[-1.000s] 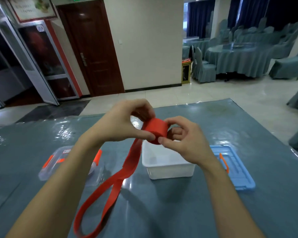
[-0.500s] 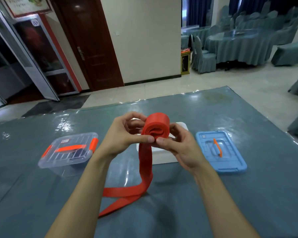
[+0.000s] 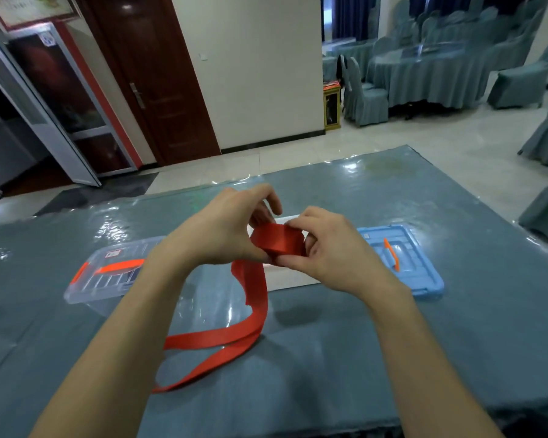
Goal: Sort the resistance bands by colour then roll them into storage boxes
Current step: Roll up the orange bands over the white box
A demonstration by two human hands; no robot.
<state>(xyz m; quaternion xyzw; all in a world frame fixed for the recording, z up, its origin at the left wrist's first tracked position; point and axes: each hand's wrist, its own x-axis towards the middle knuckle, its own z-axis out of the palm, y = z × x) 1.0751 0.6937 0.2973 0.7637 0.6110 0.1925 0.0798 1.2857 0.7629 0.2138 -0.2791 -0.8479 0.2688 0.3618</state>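
Grip: We see both hands closed on the rolled part of the red band [image 3: 279, 241], one from each side, holding it in the air above the white box [image 3: 293, 277].
Clear box [image 3: 108, 276]: At the left, a see-through rectangular plastic box with its ribbed lid on. It has an orange handle and an orange clip on its left end. Our left forearm covers part of it.
Left hand [image 3: 222, 229]: The wrist is bent and the thumb sits under the near edge of the roll. The fingers curl over the top and the far side.
Red band: A flat, matte strip wound into a thick, slightly squashed coil. Its loose tail hangs from the coil, twists once, and lies doubled on the bench [image 3: 456, 343] in front of the white box, running toward our left forearm.
White box: Opaque, smooth and open-topped. Only its front wall and a bit of the far rim show past our hands.
Right hand [image 3: 326, 248]: The thumb presses the near face of the roll and the curled fingers wrap its right end.
Blue lid [image 3: 405, 267]: Light blue ribbed plastic with an orange handle, lying flat just beside the white box.
Bench: Grey-blue cloth under a glossy, rippled clear sheet.
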